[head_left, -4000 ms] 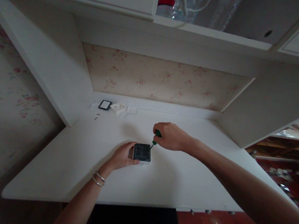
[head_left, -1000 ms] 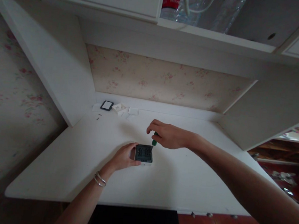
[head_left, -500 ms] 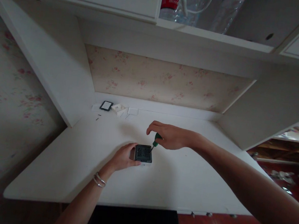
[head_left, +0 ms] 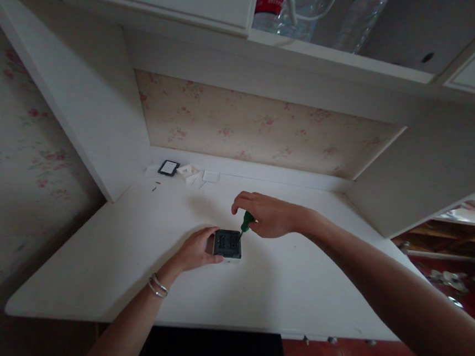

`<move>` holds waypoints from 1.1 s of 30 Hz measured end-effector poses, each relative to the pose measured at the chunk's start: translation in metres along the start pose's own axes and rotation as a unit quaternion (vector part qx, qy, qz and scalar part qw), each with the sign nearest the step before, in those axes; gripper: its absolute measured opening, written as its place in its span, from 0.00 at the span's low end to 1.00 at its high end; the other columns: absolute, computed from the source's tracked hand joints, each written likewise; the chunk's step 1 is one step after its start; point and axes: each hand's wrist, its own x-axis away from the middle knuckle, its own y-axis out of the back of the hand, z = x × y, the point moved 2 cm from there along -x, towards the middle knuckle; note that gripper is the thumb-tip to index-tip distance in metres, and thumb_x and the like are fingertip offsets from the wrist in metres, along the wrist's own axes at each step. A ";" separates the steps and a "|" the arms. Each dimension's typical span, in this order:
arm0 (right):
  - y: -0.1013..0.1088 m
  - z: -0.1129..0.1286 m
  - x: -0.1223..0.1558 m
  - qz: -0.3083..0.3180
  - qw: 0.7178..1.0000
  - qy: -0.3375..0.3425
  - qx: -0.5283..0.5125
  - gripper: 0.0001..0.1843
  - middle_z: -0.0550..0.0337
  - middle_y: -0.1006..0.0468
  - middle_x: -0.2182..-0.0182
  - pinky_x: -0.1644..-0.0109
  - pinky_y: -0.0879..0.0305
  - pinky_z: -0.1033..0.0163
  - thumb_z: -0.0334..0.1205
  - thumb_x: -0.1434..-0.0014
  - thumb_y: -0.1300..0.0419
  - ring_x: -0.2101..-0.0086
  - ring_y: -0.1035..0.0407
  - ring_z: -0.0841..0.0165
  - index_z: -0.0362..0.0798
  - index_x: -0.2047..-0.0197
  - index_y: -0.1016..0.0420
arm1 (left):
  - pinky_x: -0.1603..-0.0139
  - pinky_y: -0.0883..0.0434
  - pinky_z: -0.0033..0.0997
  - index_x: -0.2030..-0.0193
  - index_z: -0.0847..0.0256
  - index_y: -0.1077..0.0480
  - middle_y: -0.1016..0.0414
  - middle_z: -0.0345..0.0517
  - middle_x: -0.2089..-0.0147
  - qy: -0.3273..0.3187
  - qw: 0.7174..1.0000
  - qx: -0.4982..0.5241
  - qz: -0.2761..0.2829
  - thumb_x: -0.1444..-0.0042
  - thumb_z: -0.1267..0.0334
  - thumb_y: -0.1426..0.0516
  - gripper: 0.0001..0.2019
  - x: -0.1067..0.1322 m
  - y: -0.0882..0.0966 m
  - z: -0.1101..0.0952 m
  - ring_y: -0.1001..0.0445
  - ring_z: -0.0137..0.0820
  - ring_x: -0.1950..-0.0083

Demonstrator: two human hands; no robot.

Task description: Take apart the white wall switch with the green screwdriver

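My left hand (head_left: 198,249) grips the left side of a wall socket (head_left: 227,244), a square dark unit seated in a white box on the desk. A green-handled screwdriver (head_left: 247,221) is in my right hand (head_left: 267,215), its fingers curled round the grip. The screwdriver slants down, and its tip meets the right edge of the socket. What exactly the tip touches is too small to make out.
At the back left of the white desk (head_left: 129,279) lie a dark square frame (head_left: 168,167), an open white box (head_left: 188,174), a thin clear-white plate (head_left: 211,177) and two small dark screws (head_left: 154,189). Plastic bottles (head_left: 269,6) stand on the shelf above.
The screwdriver handle and my right hand have shifted very slightly left, with the screwdriver a little more upright. My left hand and the socket stay put.
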 end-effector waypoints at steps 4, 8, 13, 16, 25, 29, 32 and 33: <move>-0.004 -0.002 -0.003 -0.038 0.990 -0.121 0.062 0.20 0.48 0.25 0.50 0.59 0.34 0.55 0.49 0.34 0.47 0.58 0.26 0.54 0.48 0.44 0.31 | 0.38 0.36 0.47 0.39 0.55 0.35 0.30 0.51 0.39 -0.007 1.000 0.000 -0.007 0.59 0.55 0.30 0.38 0.000 0.000 -0.001 0.30 0.46 0.40; -0.004 0.002 -0.002 -0.027 0.998 -0.042 0.042 0.16 0.51 0.27 0.48 0.57 0.35 0.59 0.35 0.36 0.48 0.56 0.27 0.60 0.49 0.45 0.31 | 0.38 0.35 0.46 0.39 0.55 0.35 0.29 0.50 0.39 -0.012 1.000 0.000 -0.012 0.59 0.55 0.30 0.39 0.001 0.000 -0.001 0.30 0.46 0.41; -0.002 0.005 -0.001 -0.011 0.998 -0.051 0.024 0.21 0.51 0.30 0.45 0.62 0.34 0.60 0.44 0.39 0.41 0.57 0.27 0.59 0.51 0.43 0.33 | 0.39 0.34 0.47 0.39 0.54 0.35 0.29 0.51 0.39 -0.007 1.000 0.007 -0.004 0.60 0.55 0.29 0.39 0.001 0.001 -0.002 0.29 0.46 0.42; -0.004 0.003 -0.002 -0.046 0.989 -0.115 0.076 0.20 0.49 0.28 0.50 0.62 0.35 0.58 0.50 0.32 0.51 0.60 0.26 0.57 0.49 0.45 0.31 | 0.39 0.35 0.47 0.39 0.55 0.35 0.29 0.51 0.39 -0.004 1.000 0.005 -0.007 0.59 0.55 0.30 0.38 0.001 0.002 -0.004 0.30 0.46 0.41; 0.002 0.004 0.004 -0.010 0.997 -0.069 0.026 0.18 0.50 0.30 0.45 0.63 0.36 0.61 0.43 0.40 0.41 0.60 0.27 0.61 0.50 0.47 0.31 | 0.39 0.35 0.48 0.39 0.54 0.35 0.30 0.52 0.39 0.001 1.000 -0.001 -0.004 0.59 0.54 0.30 0.39 0.001 0.003 -0.007 0.30 0.47 0.41; -0.002 0.003 -0.001 -0.035 0.994 -0.090 0.054 0.17 0.49 0.23 0.58 0.59 0.36 0.59 0.44 0.31 0.53 0.59 0.27 0.58 0.46 0.56 0.26 | 0.38 0.35 0.48 0.38 0.54 0.36 0.30 0.51 0.39 -0.003 1.000 -0.003 -0.008 0.59 0.54 0.30 0.39 0.001 0.002 -0.006 0.30 0.48 0.40; -0.004 0.001 -0.002 -0.042 0.998 -0.032 0.015 0.16 0.49 0.25 0.51 0.56 0.36 0.59 0.33 0.36 0.50 0.56 0.28 0.60 0.46 0.47 0.30 | 0.37 0.36 0.49 0.37 0.55 0.36 0.31 0.53 0.37 0.001 1.000 -0.017 -0.007 0.60 0.54 0.30 0.41 0.001 0.002 -0.004 0.32 0.49 0.39; -0.003 0.000 -0.001 -0.035 0.999 -0.020 -0.001 0.20 0.49 0.26 0.48 0.56 0.36 0.59 0.31 0.39 0.48 0.55 0.28 0.61 0.46 0.44 0.32 | 0.36 0.37 0.49 0.37 0.55 0.37 0.32 0.53 0.37 0.001 1.000 -0.022 -0.006 0.59 0.54 0.30 0.41 0.001 0.002 -0.004 0.32 0.49 0.38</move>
